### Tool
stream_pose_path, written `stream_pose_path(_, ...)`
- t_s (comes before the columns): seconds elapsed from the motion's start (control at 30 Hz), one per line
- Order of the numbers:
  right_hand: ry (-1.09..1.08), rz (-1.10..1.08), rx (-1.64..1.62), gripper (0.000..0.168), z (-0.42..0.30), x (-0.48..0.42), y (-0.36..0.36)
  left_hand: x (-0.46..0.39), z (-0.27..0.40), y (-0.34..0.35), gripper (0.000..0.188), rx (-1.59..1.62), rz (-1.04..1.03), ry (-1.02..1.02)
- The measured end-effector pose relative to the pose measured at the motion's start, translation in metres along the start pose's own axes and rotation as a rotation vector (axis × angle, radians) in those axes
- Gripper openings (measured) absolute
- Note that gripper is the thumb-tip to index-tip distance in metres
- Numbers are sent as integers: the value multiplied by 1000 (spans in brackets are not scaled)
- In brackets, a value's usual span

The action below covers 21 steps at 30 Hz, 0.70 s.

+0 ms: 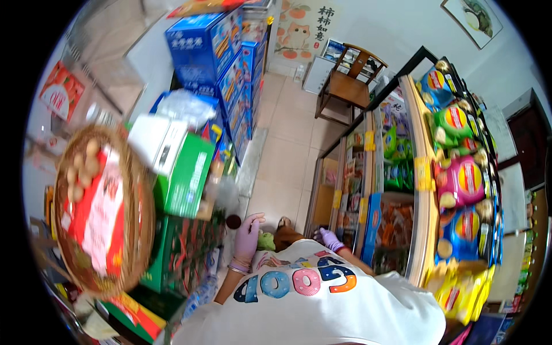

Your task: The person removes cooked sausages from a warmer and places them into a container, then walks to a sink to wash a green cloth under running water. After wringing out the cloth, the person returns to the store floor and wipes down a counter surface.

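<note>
My left hand (248, 236), in a thin lilac glove, hangs at my left side near the stacked cartons. Its fingers are bent loosely and nothing shows between them. A light green thing (266, 241) lies just beside it in the view; whether they touch I cannot tell. My right hand (329, 239), gloved in lilac too, is low by the front of the snack shelf (410, 254). Its fingers look loosely apart, with no object visible in them. Below the hands in the picture is my white printed shirt (366, 302).
Blue cartons (189, 47) are piled left of the tiled aisle (284, 164). A wicker basket (144, 241) with eggs and red packets stands nearer, beside a green box (189, 177). Bags of potato chips (459, 181) line the right shelf top. A wooden chair (351, 86) stands ahead.
</note>
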State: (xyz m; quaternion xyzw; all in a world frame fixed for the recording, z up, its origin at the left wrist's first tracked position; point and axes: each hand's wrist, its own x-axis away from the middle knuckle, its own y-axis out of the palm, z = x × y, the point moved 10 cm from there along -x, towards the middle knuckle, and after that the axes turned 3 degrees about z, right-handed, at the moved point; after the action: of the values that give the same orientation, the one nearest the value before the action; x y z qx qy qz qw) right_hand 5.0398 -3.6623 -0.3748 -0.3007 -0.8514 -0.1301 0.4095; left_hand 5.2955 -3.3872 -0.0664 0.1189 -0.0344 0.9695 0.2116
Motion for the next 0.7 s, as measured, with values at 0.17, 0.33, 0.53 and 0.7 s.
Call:
stream_pose_path(0.17, -240, 170, 792, 65, -241, -167, -63, -128, 81, 62, 23, 11, 57, 48)
stream_pose_path(0.33, -249, 27, 203, 40, -400, -277, -40, -257, 74, 100, 24, 135, 178, -32)
stream_pose_path(0.53, -376, -33, 924, 41, -500, -347, -27, -470, 101, 135, 24, -54, 306, 0)
stream_pose_path(0.7, -506, -97, 1548, 22, -556, -452, -100, -646, 215, 212, 23, -246, 223, 282)
